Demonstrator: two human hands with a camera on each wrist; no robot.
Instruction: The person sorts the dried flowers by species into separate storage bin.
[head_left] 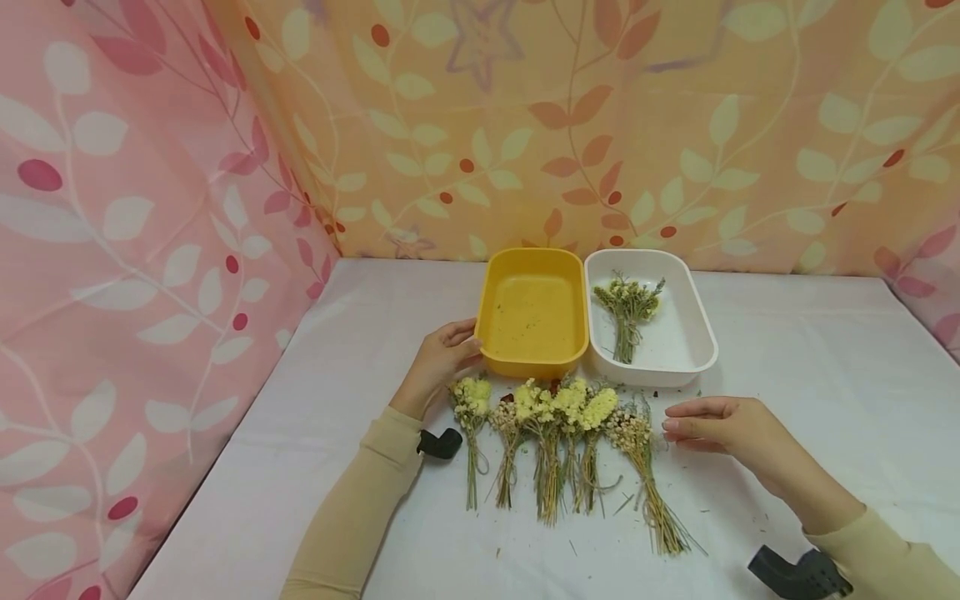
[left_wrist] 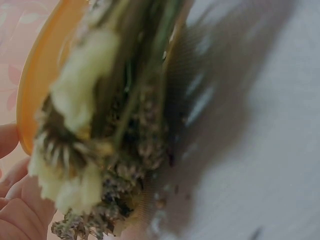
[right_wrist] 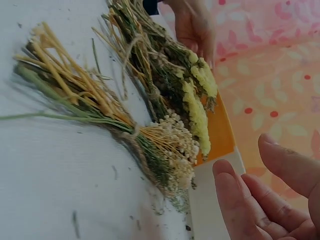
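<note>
From left to right on the bench (head_left: 285, 492): the left grip (head_left: 441, 360), a bare hand, rests with fingers loosely bent against the outer wall of the yellow tray (head_left: 532, 292), not closed round it; light contact of this kind should steady the tray without tipping it. Near this hand lies the leftmost bundle (head_left: 471, 421) of dried flowers, blooms toward the tray. The middle bundles (head_left: 551, 450) lie crowded together, so each is best parted from its neighbours before lifting. The white tray (head_left: 678, 333), beside the yellow one, contains a single bundle (head_left: 627, 312), stems toward the near side. The rightmost bundle (head_left: 654, 479) lies slantwise on the bench. The right grip (head_left: 727, 433), thumb and fingers apart and holding nothing, is just beside its blooms; a pinch at the twine (right_wrist: 131, 136) would probably spare the brittle petals.
</note>
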